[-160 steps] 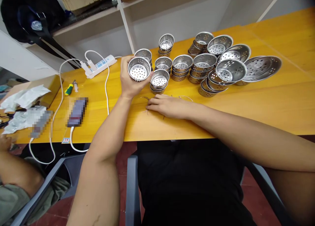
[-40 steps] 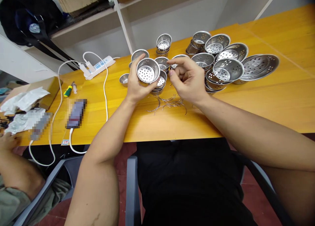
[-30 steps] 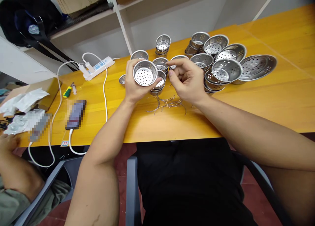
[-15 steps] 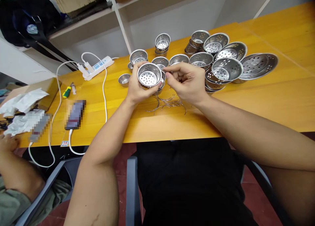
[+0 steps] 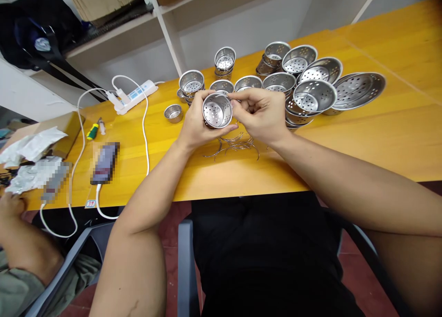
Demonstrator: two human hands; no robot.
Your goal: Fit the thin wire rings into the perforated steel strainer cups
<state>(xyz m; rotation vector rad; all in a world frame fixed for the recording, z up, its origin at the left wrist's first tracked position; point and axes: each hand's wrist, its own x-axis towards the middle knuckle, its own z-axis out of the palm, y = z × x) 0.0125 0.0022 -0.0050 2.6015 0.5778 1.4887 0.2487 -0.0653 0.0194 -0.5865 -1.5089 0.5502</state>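
My left hand point(image 5: 193, 123) is wrapped round a small perforated metal cup point(image 5: 217, 111), its open mouth tilted toward me. At the cup's right rim, the thumb and forefinger of my right hand point(image 5: 260, 112) are pinched together; what lies between them is too small to make out now. Below the hands, a loose pile of thin curved metal wires point(image 5: 240, 144) rests on the orange-yellow table point(image 5: 214, 183). Behind and right of the hands stand several perforated metal cups, among them a large one point(image 5: 315, 97). A small low cup point(image 5: 173, 113) sits left of my left hand.
Stacked cups point(image 5: 225, 61) stand near the back edge, wide shallow ones point(image 5: 361, 91) at right. Leftward lie a power strip point(image 5: 136, 96) with white cables, a phone point(image 5: 105, 163), a green-yellow screwdriver point(image 5: 92, 131) and plastic bags point(image 5: 34, 174). Another person's arm point(image 5: 27, 243) is at far left.
The cup in my left hand has moved slightly right and turned, bringing its rim against my right fingertips. The thin wire seen between those fingers before is now hard to see.
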